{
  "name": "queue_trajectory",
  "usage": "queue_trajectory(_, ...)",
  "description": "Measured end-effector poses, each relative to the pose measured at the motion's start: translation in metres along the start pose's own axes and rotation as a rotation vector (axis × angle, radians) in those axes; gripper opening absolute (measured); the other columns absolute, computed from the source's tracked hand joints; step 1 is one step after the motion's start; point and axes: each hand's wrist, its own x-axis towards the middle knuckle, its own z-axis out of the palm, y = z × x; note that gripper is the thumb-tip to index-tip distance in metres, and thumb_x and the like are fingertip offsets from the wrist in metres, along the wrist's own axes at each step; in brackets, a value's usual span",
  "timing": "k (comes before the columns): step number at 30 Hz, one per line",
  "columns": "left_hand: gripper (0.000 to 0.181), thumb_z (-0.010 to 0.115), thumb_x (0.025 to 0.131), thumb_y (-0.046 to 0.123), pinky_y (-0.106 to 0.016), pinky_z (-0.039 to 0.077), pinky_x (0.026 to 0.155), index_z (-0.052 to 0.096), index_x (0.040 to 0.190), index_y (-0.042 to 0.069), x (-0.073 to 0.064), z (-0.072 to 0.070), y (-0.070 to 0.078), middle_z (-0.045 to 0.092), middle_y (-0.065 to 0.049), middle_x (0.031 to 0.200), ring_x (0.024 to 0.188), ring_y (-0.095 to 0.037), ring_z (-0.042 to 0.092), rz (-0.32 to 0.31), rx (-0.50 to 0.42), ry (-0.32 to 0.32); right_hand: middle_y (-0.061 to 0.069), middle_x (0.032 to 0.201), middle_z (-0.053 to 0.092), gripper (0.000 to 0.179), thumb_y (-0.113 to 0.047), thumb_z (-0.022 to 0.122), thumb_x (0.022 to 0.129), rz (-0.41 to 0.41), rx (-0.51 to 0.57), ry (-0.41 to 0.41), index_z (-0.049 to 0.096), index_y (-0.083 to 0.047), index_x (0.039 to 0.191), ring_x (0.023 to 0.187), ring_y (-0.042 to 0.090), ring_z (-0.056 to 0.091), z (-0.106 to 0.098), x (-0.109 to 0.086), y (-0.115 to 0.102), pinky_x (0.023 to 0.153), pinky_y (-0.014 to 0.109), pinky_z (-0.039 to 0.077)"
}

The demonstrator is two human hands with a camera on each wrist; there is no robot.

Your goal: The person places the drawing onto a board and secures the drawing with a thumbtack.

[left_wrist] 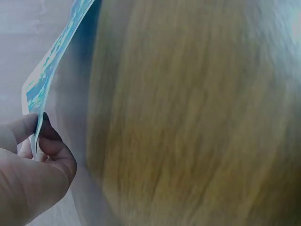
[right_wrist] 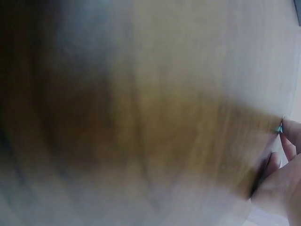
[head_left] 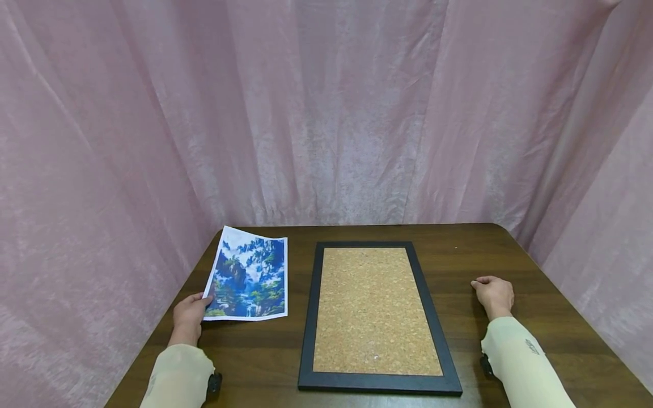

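My left hand (head_left: pixel 190 314) pinches the lower left edge of a paper print (head_left: pixel 250 280), a blue mountain and waterfall landscape with a white border. The sheet is held up at the left of the table and bends slightly. In the left wrist view, thumb and fingers (left_wrist: pixel 56 148) grip the sheet's edge. At the right, my right hand (head_left: pixel 495 293) is low over the table with fingers curled. A tiny green pin (right_wrist: pixel 280 127) shows at its fingertips in the right wrist view, mostly hidden. Between the hands lies a cork board (head_left: pixel 374 317) with a black frame.
The brown wooden table (head_left: pixel 245 368) has rounded back corners. Pink curtains (head_left: pixel 352 113) hang behind it and along both sides. A small pale speck (head_left: pixel 376 357) marks the cork near its lower edge.
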Motion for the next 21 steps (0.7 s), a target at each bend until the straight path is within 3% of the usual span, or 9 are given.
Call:
queue_trajectory(3,0.044,0.061,0.098,0.015,-0.045,0.040,0.094,0.052,0.134,-0.009,-0.002,0.001,0.002,0.055,-0.018,0.121,0.102,-0.027,0.052,-0.034,-0.092,-0.003,0.029,0.116,0.063,0.029,-0.020,0.062,0.094,-0.003,-0.002,0.007,0.070,0.006,0.106,0.111,0.050,0.051,0.000,0.000,0.000,0.095,0.056,0.039)
queue_trajectory(6,0.044,0.062,0.098,0.014,-0.034,0.043,0.081,0.051,0.136,-0.006,-0.005,0.001,0.005,0.060,-0.002,0.100,0.084,-0.012,0.056,-0.064,-0.174,-0.019,0.030,0.117,0.062,0.029,-0.019,0.062,0.095,-0.001,0.002,0.002,0.069,0.006,0.107,0.112,0.050,0.050,0.001,0.000,0.000,0.096,0.056,0.038)
queue_trajectory(10,0.042,0.061,0.099,0.012,-0.023,0.047,0.073,0.050,0.136,-0.004,-0.005,-0.001,0.008,0.062,0.014,0.077,0.071,0.000,0.059,-0.089,-0.294,-0.060,0.030,0.118,0.061,0.030,-0.019,0.060,0.096,0.015,0.018,-0.014,0.068,0.007,0.108,0.114,0.050,0.048,0.001,0.000,-0.001,0.098,0.057,0.035)
queue_trajectory(16,0.022,0.059,0.099,0.009,-0.018,0.053,0.071,0.056,0.121,0.003,-0.006,0.000,0.016,0.066,0.012,0.073,0.072,-0.001,0.064,-0.093,-0.479,-0.091,0.030,0.118,0.060,0.029,-0.019,0.060,0.096,0.012,0.020,-0.011,0.068,0.007,0.108,0.115,0.050,0.047,0.001,0.000,-0.001,0.099,0.057,0.034)
queue_trajectory(21,0.012,0.058,0.100,0.008,-0.018,0.053,0.072,0.057,0.111,0.006,-0.014,0.008,0.027,0.067,0.010,0.076,0.074,-0.002,0.065,-0.083,-0.570,-0.147,0.030,0.116,0.061,0.029,-0.019,0.060,0.095,-0.002,0.001,0.001,0.069,0.007,0.107,0.113,0.051,0.049,0.000,-0.001,-0.001,0.097,0.057,0.036)
